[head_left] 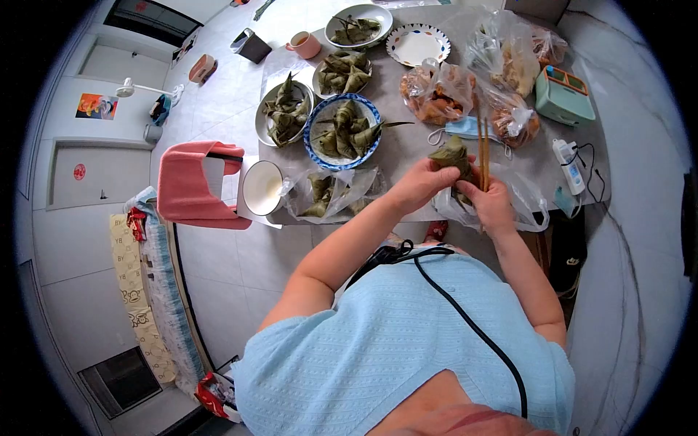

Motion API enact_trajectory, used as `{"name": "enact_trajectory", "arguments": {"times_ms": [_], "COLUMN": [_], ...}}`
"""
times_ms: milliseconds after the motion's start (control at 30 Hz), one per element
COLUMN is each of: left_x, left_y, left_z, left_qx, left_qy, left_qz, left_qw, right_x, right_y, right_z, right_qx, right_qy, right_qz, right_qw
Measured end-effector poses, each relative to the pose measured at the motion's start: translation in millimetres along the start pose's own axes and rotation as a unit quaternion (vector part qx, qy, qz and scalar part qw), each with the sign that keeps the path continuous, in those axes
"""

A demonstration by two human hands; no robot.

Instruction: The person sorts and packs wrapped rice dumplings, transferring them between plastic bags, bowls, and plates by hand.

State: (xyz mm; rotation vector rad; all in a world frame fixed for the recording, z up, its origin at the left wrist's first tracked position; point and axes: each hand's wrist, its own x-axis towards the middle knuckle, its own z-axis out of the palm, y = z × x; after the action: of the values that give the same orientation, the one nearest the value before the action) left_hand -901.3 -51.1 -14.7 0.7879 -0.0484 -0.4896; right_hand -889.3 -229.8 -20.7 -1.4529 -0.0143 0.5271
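A leaf-wrapped zongzi (451, 152) is held upright above the front of the table. My left hand (429, 180) grips it, the thumb pressed against its leaves. My right hand (493, 206) is closed around a pair of wooden chopsticks (483, 149) that point away from me, and its fingertips come close to the zongzi's lower end. Under my hands lies a clear plastic bag (520, 195). To the left, a blue-rimmed bowl (313, 149) holds several zongzi (347, 131), and an open plastic bag (356, 192) contains more.
Further zongzi fill bowls (262, 125) at the back left, near a patterned plate (418, 45) and a pink mug (304, 45). A white basin (262, 187) stands at the left edge beside a pink chair (190, 185). Food bags (436, 91), a green box (563, 98) and a power strip (568, 166) occupy the right.
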Motion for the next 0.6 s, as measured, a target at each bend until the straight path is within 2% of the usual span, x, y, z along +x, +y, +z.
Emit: {"name": "enact_trajectory", "arguments": {"times_ms": [67,100,133,167,200,233,300,333,367,400,433,500,533,600], "left_x": [2.9,4.2,3.9,1.9,-0.5,-3.4,-7.7,-8.2,-9.3,-10.3,-10.4,-9.9,-9.7,-9.4], "left_y": [-5.6,-6.8,-4.9,-0.7,3.0,5.7,9.4,8.5,7.7,6.8,5.7,0.4,-2.2,-5.8], "left_z": [-2.5,-5.1,-9.4,-14.8,-19.6,-23.2,-29.8,-33.6,-35.0,-35.3,-35.8,-40.5,-42.3,-42.8], "left_qx": [0.000,0.000,0.001,0.067,0.132,0.132,0.151,0.194,0.195,0.252,0.308,0.338,0.368,0.387], "left_qy": [0.032,0.064,0.064,0.070,0.076,0.078,0.153,0.171,0.172,0.185,0.196,0.190,0.184,0.192], "left_qz": [0.030,0.059,0.060,0.079,0.097,0.097,0.087,0.090,0.090,0.102,0.112,0.123,0.134,0.138], "left_qw": [0.999,0.996,0.996,0.992,0.983,0.983,0.973,0.962,0.961,0.945,0.924,0.914,0.902,0.891], "right_x": [0.1,-0.6,-1.7,-2.6,-2.7,-3.9,-6.6,-6.2,-5.6,-5.1,-1.3,13.5,18.4,22.3], "right_y": [8.1,6.9,4.4,2.3,1.9,6.0,16.2,18.3,20.0,21.8,32.7,82.4,114.3,112.2], "right_z": [0.2,-2.5,-7.6,-13.7,-23.1,-32.4,-49.8,-55.7,-61.0,-68.2,-77.8,-99.9,-112.4,-111.9], "right_qx": [-0.063,-0.063,-0.094,-0.125,-0.153,-0.153,-0.243,-0.242,-0.329,-0.411,-0.410,-0.481,-0.555,-0.570], "right_qy": [-0.005,-0.006,0.043,0.090,0.090,0.088,0.104,0.103,0.080,0.058,0.058,0.071,0.121,0.135], "right_qz": [-0.071,-0.071,-0.017,0.039,0.031,0.032,-0.064,-0.064,0.018,0.101,0.101,0.186,0.081,0.100], "right_qw": [0.995,0.995,0.995,0.987,0.984,0.984,0.962,0.963,0.941,0.904,0.904,0.854,0.819,0.804]}}
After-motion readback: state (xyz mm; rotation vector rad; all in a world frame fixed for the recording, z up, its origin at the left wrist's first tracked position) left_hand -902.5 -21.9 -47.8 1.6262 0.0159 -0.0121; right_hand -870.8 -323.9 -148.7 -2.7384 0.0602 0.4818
